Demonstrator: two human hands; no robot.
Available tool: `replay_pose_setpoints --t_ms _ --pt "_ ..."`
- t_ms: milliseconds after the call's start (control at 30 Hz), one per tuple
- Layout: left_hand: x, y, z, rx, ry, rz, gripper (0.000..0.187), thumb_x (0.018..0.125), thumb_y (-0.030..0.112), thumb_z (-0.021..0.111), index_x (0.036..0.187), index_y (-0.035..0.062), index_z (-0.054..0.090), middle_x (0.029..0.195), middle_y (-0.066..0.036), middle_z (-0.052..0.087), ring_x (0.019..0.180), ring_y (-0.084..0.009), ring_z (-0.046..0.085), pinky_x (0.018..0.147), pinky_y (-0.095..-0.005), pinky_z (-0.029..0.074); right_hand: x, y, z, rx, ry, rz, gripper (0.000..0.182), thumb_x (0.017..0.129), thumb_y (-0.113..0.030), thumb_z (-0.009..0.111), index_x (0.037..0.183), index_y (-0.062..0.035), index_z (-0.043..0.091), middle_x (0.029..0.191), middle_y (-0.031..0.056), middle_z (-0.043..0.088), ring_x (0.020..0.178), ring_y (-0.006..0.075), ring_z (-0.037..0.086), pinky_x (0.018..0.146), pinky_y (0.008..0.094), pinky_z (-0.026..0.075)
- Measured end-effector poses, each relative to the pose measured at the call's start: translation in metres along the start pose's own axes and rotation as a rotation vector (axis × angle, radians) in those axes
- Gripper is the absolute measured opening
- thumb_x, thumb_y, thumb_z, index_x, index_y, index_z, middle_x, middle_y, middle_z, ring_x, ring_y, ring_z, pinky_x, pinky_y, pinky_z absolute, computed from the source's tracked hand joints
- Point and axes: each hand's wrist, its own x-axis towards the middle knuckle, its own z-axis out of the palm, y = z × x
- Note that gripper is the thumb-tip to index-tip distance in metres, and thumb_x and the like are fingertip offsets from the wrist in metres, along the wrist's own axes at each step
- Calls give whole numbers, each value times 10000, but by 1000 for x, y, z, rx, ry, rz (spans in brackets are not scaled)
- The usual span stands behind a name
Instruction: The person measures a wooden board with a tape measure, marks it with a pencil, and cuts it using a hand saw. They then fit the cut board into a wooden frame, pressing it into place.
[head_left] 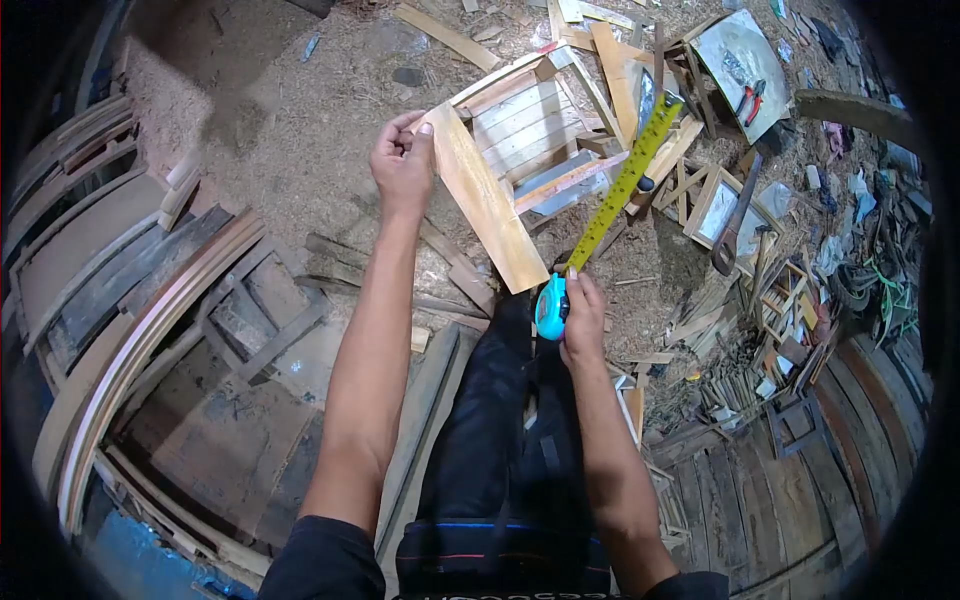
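Note:
My left hand (pixel 405 165) is closed on the upper end of a light wooden board (pixel 487 205), thumb on its face. The board slants down toward my legs. In my right hand (pixel 585 312) is a turquoise tape measure (pixel 552 307), with its yellow blade (pixel 625 190) drawn out up and to the right. The blade's far end is beside some pieces of wood. Beyond the board, a wooden box frame (pixel 525 120) with slats sits on the ground, partly hidden by the board.
Red-handled pliers (pixel 752 102) lie on a pale panel (pixel 738 65) at upper right. A handsaw (pixel 738 222) rests below it. Stacked frames and boards (pixel 150 340) fill the left side. Wood scraps (pixel 735 375) are heaped at right, and sawdust covers the ground (pixel 290 130).

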Motion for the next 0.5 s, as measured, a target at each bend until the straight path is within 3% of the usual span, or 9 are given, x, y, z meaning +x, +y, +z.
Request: replay_pose_setpoints --t_ms 67,233,500 --pt "1 1 -3 93 -44 37 210 930 101 699 1134 53 700 739 77 551 648 -14 495 594 -186 403 -2 2 2 93 17 34 274 1052 -264 530 1111 -34 665 884 21 645 766 93 610 700 258 499" --pt "4 -3 -7 121 -75 67 234 935 96 690 1163 51 706 769 70 560 663 -17 495 611 -183 407 2 15 0 277 25 91 313 1061 -307 498 1165 -39 621 938 56 658 829 147 663 764 315 550" --pt "4 -2 -7 133 -74 106 238 907 89 701 1139 83 753 824 22 506 719 -68 465 643 -231 415 3 13 3 337 62 83 322 1066 -313 481 1167 -38 615 955 78 666 842 171 674 774 316 556"
